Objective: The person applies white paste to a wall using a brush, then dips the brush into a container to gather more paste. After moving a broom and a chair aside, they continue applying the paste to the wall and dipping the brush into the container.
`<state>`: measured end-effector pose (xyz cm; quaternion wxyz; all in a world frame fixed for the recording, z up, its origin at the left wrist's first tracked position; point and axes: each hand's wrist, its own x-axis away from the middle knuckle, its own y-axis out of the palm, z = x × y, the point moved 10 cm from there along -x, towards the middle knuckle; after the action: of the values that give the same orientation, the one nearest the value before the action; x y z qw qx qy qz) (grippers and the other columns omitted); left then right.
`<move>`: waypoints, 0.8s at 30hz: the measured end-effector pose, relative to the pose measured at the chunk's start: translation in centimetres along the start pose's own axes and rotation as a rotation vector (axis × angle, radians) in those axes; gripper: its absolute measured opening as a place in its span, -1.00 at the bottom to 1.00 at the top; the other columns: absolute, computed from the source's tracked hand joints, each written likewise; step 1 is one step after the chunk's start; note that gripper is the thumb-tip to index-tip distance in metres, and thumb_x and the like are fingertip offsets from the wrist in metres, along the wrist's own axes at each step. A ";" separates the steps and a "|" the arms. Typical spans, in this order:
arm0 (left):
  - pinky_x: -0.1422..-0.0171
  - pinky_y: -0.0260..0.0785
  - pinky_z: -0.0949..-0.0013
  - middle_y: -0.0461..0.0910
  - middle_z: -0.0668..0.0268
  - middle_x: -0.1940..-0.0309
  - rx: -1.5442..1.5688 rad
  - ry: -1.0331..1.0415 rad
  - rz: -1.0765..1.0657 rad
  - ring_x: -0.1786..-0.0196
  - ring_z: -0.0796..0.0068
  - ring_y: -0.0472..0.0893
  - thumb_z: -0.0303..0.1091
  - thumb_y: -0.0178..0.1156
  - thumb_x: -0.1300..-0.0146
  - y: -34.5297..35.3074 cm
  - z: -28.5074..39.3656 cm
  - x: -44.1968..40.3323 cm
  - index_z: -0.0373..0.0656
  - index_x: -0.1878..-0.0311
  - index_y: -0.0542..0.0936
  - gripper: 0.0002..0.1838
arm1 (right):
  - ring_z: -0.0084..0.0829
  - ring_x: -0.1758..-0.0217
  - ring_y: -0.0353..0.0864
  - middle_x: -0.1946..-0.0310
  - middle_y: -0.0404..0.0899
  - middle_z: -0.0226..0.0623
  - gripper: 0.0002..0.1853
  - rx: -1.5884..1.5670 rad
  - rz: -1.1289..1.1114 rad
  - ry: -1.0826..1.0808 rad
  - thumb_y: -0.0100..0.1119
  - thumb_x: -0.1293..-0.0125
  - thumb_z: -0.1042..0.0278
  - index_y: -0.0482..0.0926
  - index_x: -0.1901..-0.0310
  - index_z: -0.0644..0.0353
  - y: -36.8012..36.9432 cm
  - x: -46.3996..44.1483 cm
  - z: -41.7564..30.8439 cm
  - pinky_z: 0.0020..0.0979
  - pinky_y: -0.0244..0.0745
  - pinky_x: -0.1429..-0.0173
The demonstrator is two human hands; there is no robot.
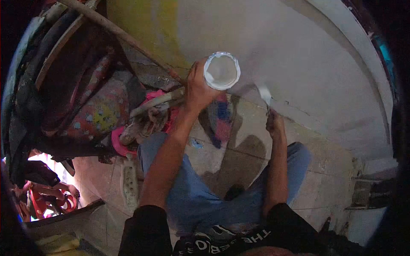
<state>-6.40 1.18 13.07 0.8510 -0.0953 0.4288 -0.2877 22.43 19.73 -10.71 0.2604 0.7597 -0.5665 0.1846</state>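
My left hand (197, 87) is closed around the side of a white paint tub (221, 88), lifted in front of the wall. Its open top faces me and shows whitish paint (222, 70) inside. To the right, my right hand (275, 123) grips the handle of a paintbrush (265, 92). The brush's white head points up and left, close to the wall's lower part. Blur hides its exact edge, and I cannot tell whether it touches the wall.
The pale wall (273, 47) has a yellow patch (156, 30) at left. A wooden pole (115, 27) leans diagonally near piled cloths (102, 102). A power strip (129, 181) lies on the tiled floor (92, 179), left of my bent legs (205, 205).
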 end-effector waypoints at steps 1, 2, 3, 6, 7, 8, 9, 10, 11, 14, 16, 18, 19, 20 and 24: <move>-0.15 0.43 0.02 0.52 0.05 -0.03 0.022 0.043 0.018 -0.11 -0.01 0.54 -0.21 0.65 0.28 0.0 0.2 -0.1 -0.20 -0.17 0.42 -0.12 | -0.63 0.75 0.08 0.74 0.14 -0.63 -0.64 0.125 0.027 -0.155 -0.04 -0.46 -0.01 0.47 0.35 0.09 1.4 2.2 -2.6 -0.48 -0.02 0.66; -0.15 0.44 0.02 0.52 0.06 -0.03 0.044 0.081 0.035 -0.12 0.00 0.54 -0.22 0.65 0.28 -0.2 0.4 -0.1 -0.20 -0.18 0.42 -0.11 | -0.64 0.72 0.09 0.72 0.14 -0.64 -0.64 0.254 0.055 -0.307 -0.04 -0.47 0.00 0.51 0.32 0.11 2.6 4.6 -5.7 -0.49 0.02 0.62; -0.15 0.44 0.02 0.52 0.06 -0.03 0.033 0.073 0.026 -0.12 0.00 0.54 -0.22 0.65 0.28 -0.1 0.4 0.0 -0.20 -0.18 0.42 -0.11 | -0.63 0.68 0.13 0.70 0.21 -0.60 -0.62 0.318 0.075 -0.404 0.03 -0.44 -0.02 0.55 0.34 0.14 3.2 6.7 -8.1 -0.47 0.04 0.59; -0.16 0.43 0.02 0.52 0.07 -0.03 -0.013 0.091 0.069 -0.12 -0.01 0.54 -0.22 0.64 0.26 -0.1 0.4 -0.1 -0.20 -0.20 0.41 -0.11 | -0.62 0.58 0.23 0.63 0.34 -0.52 -0.60 0.499 0.240 -0.621 0.16 -0.38 -0.04 0.66 0.36 0.16 4.2 13.2 -15.0 -0.48 0.08 0.50; -0.16 0.44 0.02 0.53 0.07 -0.02 -0.032 0.102 0.088 -0.12 -0.02 0.54 -0.23 0.64 0.27 -0.1 0.3 -0.1 -0.20 -0.20 0.40 -0.10 | -0.63 0.56 0.23 0.63 0.35 -0.53 -0.61 0.575 0.269 -0.770 0.18 -0.37 -0.04 0.68 0.34 0.16 4.5 15.5 -17.6 -0.49 0.09 0.47; -0.15 0.44 0.03 0.53 0.08 -0.02 -0.049 0.112 0.106 -0.11 -0.03 0.54 -0.24 0.65 0.27 0.0 0.2 0.0 -0.21 -0.21 0.40 -0.09 | -0.63 0.54 0.23 0.62 0.35 -0.53 -0.62 0.650 0.300 -0.919 0.19 -0.36 -0.04 0.70 0.33 0.15 4.7 18.0 -19.9 -0.50 0.09 0.44; -0.15 0.44 0.03 0.53 0.08 -0.02 -0.054 0.107 0.104 -0.11 -0.03 0.54 -0.24 0.65 0.27 0.5 -0.3 -0.1 -0.21 -0.21 0.40 -0.09 | -0.62 0.53 0.22 0.61 0.36 -0.54 -0.63 0.707 0.376 -1.014 0.22 -0.35 -0.02 0.72 0.31 0.16 4.9 20.7 -21.9 -0.50 0.07 0.42; -0.14 0.44 0.02 0.53 0.06 -0.02 -0.050 0.091 0.109 -0.11 -0.04 0.55 -0.25 0.65 0.28 0.8 -0.9 -0.1 -0.21 -0.22 0.39 -0.08 | -0.62 0.52 0.20 0.59 0.36 -0.54 -0.64 0.763 0.454 -1.113 0.24 -0.34 -0.01 0.73 0.29 0.16 5.4 23.7 -23.6 -0.50 0.05 0.41; -0.14 0.44 0.02 0.53 0.05 -0.02 -0.046 0.075 0.111 -0.11 -0.06 0.55 -0.25 0.65 0.28 1.0 -1.3 -0.1 -0.21 -0.22 0.38 -0.07 | -0.61 0.50 0.29 0.55 0.44 -0.51 -0.66 0.809 0.464 -1.171 0.28 -0.31 0.03 0.73 0.26 0.19 5.9 26.3 -24.8 -0.51 0.15 0.39; -0.13 0.44 0.01 0.53 0.01 -0.01 -0.110 0.127 0.147 -0.10 -0.08 0.55 -0.26 0.66 0.31 0.5 0.0 0.2 -0.23 -0.23 0.38 -0.04 | -0.58 0.41 0.48 0.45 0.60 -0.40 -0.71 0.866 0.422 -1.285 0.35 -0.27 0.16 0.71 0.20 0.25 6.9 31.4 -25.8 -0.50 0.34 0.28; -0.13 0.44 0.02 0.53 0.01 -0.02 -0.105 0.085 0.133 -0.10 -0.08 0.55 -0.26 0.65 0.31 0.8 -0.9 0.2 -0.24 -0.23 0.37 -0.04 | -0.55 0.35 0.59 0.39 0.67 -0.32 -0.74 0.886 0.371 -1.326 0.37 -0.25 0.24 0.70 0.16 0.28 7.6 33.8 -25.4 -0.49 0.45 0.20; -0.13 0.44 0.02 0.53 0.00 -0.02 -0.096 0.054 0.121 -0.10 -0.09 0.55 -0.26 0.65 0.30 1.1 -1.1 -0.2 -0.25 -0.24 0.37 -0.04 | -0.56 0.36 0.61 0.41 0.68 -0.24 -0.77 1.252 0.202 -1.314 0.34 -0.27 0.38 0.70 0.07 0.26 10.5 34.8 -23.4 -0.53 0.41 0.34; -0.13 0.44 0.02 0.53 0.00 -0.02 -0.062 0.095 0.141 -0.10 -0.09 0.55 -0.27 0.65 0.30 0.9 -0.4 -0.1 -0.25 -0.24 0.37 -0.04 | -0.57 0.44 0.60 0.44 0.67 -0.23 -0.80 1.160 0.125 -1.326 0.31 -0.29 0.41 0.70 0.10 0.30 10.8 34.6 -22.5 -0.55 0.40 0.39; -0.13 0.44 0.02 0.53 0.00 -0.02 -0.025 0.134 0.149 -0.10 -0.10 0.55 -0.28 0.64 0.29 0.6 0.5 0.1 -0.26 -0.24 0.37 -0.05 | -0.57 0.44 0.60 0.44 0.67 -0.23 -0.80 1.149 0.134 -1.309 0.31 -0.29 0.41 0.70 0.10 0.30 11.0 34.6 -22.3 -0.55 0.40 0.39; -0.14 0.44 0.02 0.53 0.01 -0.01 -0.120 0.161 0.132 -0.09 -0.07 0.55 -0.29 0.64 0.29 1.1 1.8 0.9 -0.26 -0.23 0.38 -0.06 | -0.61 0.49 0.58 0.51 0.66 -0.23 -0.85 0.988 0.020 -1.265 0.33 -0.25 0.45 0.69 0.20 0.33 12.6 33.3 -21.3 -0.54 0.40 0.44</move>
<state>-4.14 1.40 13.11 0.8235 -0.0943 0.5178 -0.2114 20.38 4.38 27.74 -0.4781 0.7428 -0.4661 -0.0493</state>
